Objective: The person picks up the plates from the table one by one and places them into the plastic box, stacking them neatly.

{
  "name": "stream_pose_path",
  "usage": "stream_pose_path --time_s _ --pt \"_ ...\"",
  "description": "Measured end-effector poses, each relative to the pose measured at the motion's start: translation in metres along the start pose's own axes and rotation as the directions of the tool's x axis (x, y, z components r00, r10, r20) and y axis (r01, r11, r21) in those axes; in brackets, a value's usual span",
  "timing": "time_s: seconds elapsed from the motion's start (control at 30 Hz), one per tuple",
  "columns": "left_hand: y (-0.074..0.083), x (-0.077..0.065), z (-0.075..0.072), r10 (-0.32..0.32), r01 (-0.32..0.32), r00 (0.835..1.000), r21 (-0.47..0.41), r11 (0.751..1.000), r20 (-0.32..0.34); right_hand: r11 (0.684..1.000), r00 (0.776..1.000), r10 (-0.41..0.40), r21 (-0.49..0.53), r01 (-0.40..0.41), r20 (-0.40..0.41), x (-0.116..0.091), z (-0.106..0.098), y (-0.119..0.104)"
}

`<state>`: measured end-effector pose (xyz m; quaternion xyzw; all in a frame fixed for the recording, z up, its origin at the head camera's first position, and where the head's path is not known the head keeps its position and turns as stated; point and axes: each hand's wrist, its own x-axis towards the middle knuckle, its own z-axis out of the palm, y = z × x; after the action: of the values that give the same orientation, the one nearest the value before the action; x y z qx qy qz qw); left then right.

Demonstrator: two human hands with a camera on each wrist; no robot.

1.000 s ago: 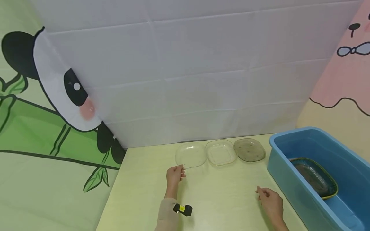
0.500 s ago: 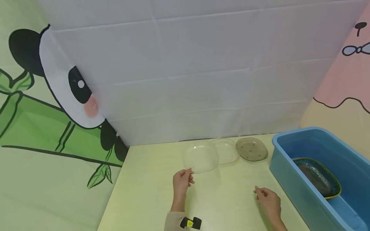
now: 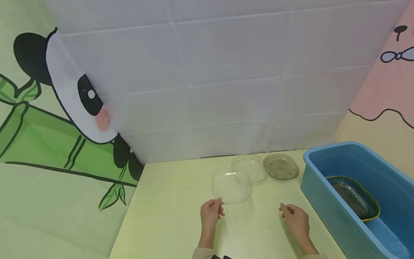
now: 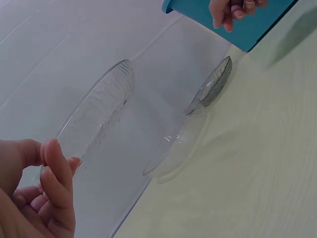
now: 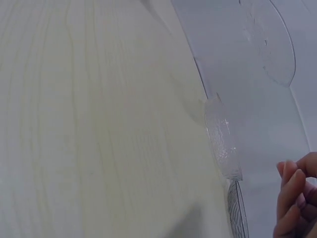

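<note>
We are seeing the left hand [image 3: 211, 216] pinching the near rim of a clear, rounded-square, glass-like plate [image 3: 231, 189], which is hanging above the pale wood-grained table [image 3: 168, 208]; the right hand [image 3: 295, 220], loosely curled and holding nothing, is hovering near the tub. We are counting four dishes: that plate, a second clear plate [image 3: 253, 167] and a smoky grey plate [image 3: 281, 167] (both lying by the back edge), and a dark green, yellow-rimmed dish [image 3: 350, 201] leaning inside one blue plastic tub [image 3: 323, 205]; a gap is separating the hands
</note>
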<state>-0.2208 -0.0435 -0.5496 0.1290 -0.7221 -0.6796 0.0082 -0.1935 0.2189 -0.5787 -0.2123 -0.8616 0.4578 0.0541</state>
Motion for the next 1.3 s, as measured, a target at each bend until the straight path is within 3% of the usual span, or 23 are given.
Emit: stream_pose_path --time_s 0.2,0.4,0.53,0.67,0.87,1.3 --pt "-0.001 -0.004 0.0 -0.011 0.011 1.0 0.008 1.0 0.011 0.999 0.998 -0.032 0.033 0.031 0.051 0.001 0.003 -0.007" --pt "0.022 -0.023 -0.001 -0.002 0.002 1.0 0.002 1.0 0.02 0.998 0.997 -0.051 0.042 0.048 0.058 -0.002 0.007 -0.015" --pt "0.028 -0.033 0.0 0.019 -0.019 0.999 0.001 1.0 0.028 0.997 0.997 -0.063 0.044 0.06 0.053 -0.002 0.01 -0.017" --pt "0.019 -0.029 0.002 -0.013 0.013 1.0 0.009 1.0 0.028 0.995 0.995 -0.083 0.054 0.08 0.053 -0.001 0.015 -0.02" --pt "-0.011 -0.014 0.007 -0.051 0.05 0.998 0.017 0.999 0.027 0.99 0.99 -0.122 0.078 0.116 0.076 -0.002 0.022 -0.027" --pt "-0.034 -0.021 0.015 -0.079 0.079 0.997 0.023 0.997 0.014 0.983 0.956 -0.155 0.134 0.125 0.248 -0.013 0.038 -0.035"
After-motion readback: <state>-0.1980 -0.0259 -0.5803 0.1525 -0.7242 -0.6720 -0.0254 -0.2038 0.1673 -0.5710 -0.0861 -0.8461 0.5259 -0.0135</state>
